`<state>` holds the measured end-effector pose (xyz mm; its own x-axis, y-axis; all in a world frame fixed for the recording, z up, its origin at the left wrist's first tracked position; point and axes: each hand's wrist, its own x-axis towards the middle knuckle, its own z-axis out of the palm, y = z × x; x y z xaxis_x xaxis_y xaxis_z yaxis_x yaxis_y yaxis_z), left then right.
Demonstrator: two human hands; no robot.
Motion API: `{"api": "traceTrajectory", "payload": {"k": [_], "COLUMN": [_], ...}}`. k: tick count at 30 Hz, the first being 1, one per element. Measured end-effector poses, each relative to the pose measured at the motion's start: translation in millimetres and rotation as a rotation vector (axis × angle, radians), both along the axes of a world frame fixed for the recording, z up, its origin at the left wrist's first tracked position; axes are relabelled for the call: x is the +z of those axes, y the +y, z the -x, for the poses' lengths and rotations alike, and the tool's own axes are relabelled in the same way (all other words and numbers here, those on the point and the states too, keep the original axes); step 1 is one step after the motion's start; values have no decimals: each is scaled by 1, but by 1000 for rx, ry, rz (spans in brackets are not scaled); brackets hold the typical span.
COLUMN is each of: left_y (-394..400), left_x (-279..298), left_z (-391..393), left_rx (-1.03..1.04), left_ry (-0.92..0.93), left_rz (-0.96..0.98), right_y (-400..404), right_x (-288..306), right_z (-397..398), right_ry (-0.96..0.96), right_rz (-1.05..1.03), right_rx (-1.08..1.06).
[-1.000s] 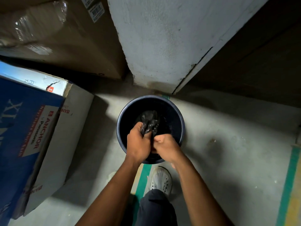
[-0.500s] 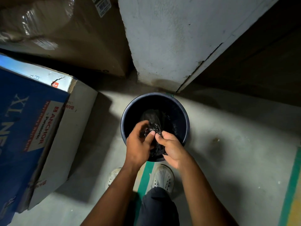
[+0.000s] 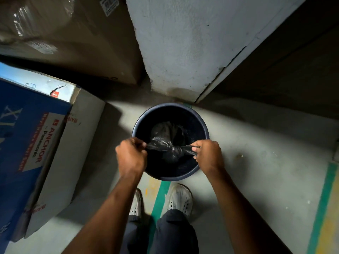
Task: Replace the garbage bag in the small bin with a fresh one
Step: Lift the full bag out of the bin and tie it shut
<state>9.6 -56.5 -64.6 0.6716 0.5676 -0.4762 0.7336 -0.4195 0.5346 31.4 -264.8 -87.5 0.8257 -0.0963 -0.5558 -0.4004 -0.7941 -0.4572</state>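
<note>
A small round dark blue bin (image 3: 141, 119) stands on the concrete floor in front of my feet. Inside it sits a black garbage bag (image 3: 166, 132), its top gathered into a knot (image 3: 171, 149) over the bin's near half. My left hand (image 3: 131, 155) is closed on the bag's left tail at the bin's left rim. My right hand (image 3: 209, 155) is closed on the right tail at the right rim. The two tails are stretched taut and level between my hands. The bag's lower part is lost in the dark of the bin.
A blue and white cardboard box (image 3: 36, 147) lies at the left. A big brown carton (image 3: 69, 39) stands behind it. A grey concrete pillar (image 3: 187, 43) rises just behind the bin. Green and yellow floor stripes (image 3: 324, 208) run at the right. My white shoes (image 3: 178, 197) are just below the bin.
My hands were together over the bag's gathered top; now they have pulled apart to the left and right, drawing the bag's tails tight around a knot.
</note>
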Motion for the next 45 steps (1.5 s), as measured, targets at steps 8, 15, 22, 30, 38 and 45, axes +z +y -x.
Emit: {"api": "traceTrajectory", "payload": {"k": [8, 15, 22, 30, 38, 45], "left_y": [28, -4, -33, -32, -48, -97], "left_x": [4, 4, -60, -86, 23, 95], "left_z": [-9, -1, -23, -35, -10, 10], "left_rx": [198, -327, -876, -727, -419, -342], "left_ry": [7, -158, 304, 101, -186, -264], "left_rz": [-108, 24, -147, -91, 7, 87], "right_y": [20, 39, 54, 61, 48, 9], "right_x": [12, -4, -49, -65, 46, 130], "right_z": [-13, -16, -15, -12, -2, 19], "right_ry": [34, 85, 353, 21, -120, -184], "right_rz": [412, 74, 153, 120, 3, 5], "right_rx": [302, 274, 398, 257, 149, -34]}}
